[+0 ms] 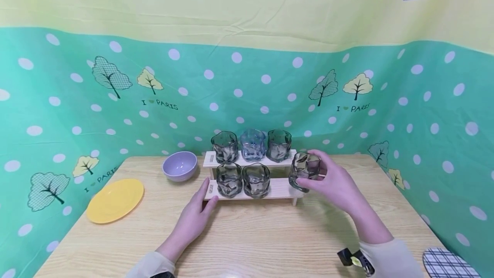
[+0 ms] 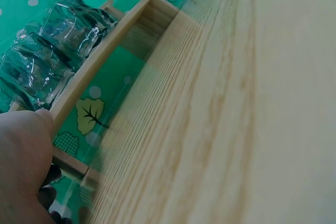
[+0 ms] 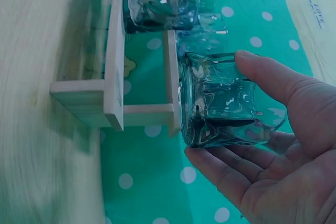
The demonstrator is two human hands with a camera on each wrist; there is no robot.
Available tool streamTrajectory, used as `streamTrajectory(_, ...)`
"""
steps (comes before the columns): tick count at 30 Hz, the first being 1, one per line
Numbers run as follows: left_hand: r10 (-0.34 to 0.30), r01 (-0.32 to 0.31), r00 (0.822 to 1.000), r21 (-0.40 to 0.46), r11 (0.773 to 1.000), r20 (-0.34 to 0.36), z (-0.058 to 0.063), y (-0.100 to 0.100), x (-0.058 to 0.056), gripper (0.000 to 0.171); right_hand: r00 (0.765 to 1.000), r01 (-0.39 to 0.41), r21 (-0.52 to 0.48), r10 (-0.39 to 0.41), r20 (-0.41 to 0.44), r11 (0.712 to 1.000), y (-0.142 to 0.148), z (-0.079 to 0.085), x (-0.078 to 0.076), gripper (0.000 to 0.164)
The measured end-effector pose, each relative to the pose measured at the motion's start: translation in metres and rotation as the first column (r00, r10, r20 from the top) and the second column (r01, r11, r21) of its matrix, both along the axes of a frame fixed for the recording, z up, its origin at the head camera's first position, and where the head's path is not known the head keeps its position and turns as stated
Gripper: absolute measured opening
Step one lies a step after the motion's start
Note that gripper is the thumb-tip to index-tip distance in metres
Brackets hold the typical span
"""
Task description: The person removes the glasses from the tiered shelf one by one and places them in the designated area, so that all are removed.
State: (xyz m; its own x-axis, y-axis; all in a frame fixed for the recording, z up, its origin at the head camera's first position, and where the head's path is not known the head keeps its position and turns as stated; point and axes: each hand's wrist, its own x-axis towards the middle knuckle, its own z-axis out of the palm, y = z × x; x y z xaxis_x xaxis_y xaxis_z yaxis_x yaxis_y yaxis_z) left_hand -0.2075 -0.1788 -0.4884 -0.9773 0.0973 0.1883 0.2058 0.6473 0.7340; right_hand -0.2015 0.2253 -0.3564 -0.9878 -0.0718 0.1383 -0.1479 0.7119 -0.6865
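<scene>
A smoky grey glass tumbler (image 1: pixel 303 167) is held in my right hand (image 1: pixel 333 183), thumb on one side and fingers on the other, over the right end of the lower tier. In the right wrist view that tumbler (image 3: pixel 226 100) lies sideways across the picture. My left hand (image 1: pixel 194 213) grips the left end of the two-tier wooden rack (image 1: pixel 283 188), with the thumb at the front edge. On the lower tier stand two grey tumblers (image 1: pixel 256 181). The upper tier carries two more grey tumblers (image 1: pixel 279 146) with a bluish tumbler (image 1: pixel 253 146) between them.
Left of the rack sits a lilac bowl (image 1: pixel 180 167). A yellow plate (image 1: pixel 115 200) lies farther left on the wooden table (image 1: pixel 247 243). Near the right front edge is a checked mat (image 1: pixel 449 263). A patterned cloth (image 1: pixel 247 80) hangs behind and at both sides.
</scene>
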Motion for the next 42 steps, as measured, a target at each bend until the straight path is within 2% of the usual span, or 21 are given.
streamTrajectory(12, -0.012, 0.013, 1.0, 0.011, 1.0, -0.02, 0.003, 0.003, -0.001, 0.075, 0.999, 0.052, 0.005, -0.052, -0.007, 0.999, 0.02, 0.002, -0.005, 0.111)
streamTrajectory(22, -0.005, 0.005, 1.0, 0.011, 1.0, -0.016, 0.003, 0.002, 0.001, 0.075, 0.996, 0.09, 0.003, -0.09, -0.011, 0.996, 0.03, -0.009, -0.024, 0.116)
streamTrajectory(29, 0.002, -0.002, 0.998, 0.009, 1.0, -0.057, 0.002, 0.003, 0.004, 0.074, 0.995, 0.099, -0.01, -0.099, -0.011, 0.995, 0.037, -0.017, -0.036, 0.116)
streamTrajectory(42, -0.006, 0.006, 1.0, 0.021, 1.0, -0.009, 0.002, 0.001, 0.004, 0.076, 0.992, 0.123, 0.002, -0.123, 0.033, 0.992, 0.042, -0.036, -0.062, 0.115)
